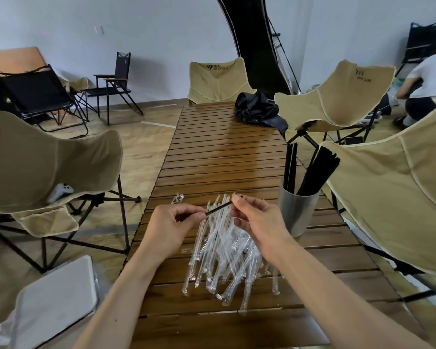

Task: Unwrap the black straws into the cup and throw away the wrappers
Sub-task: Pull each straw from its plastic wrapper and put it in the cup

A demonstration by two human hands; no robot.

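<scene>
Your left hand point(173, 222) pinched the lower end of one thin black plastic straw point(219, 207), which slanted up-right to your right hand point(256, 217), pinching its upper end above the clear empty wrappers point(222, 258); the grey metal cup point(297, 212) stood nearer your right hand.

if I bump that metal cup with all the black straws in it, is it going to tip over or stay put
It could tip fairly easily. The metal cup looks tall and narrow, and the black straws stick far above its rim, leaning right, so weight sits high. It also stands close to the right edge of the slatted table, so a push that way might send it off. It probably feels light.
</scene>
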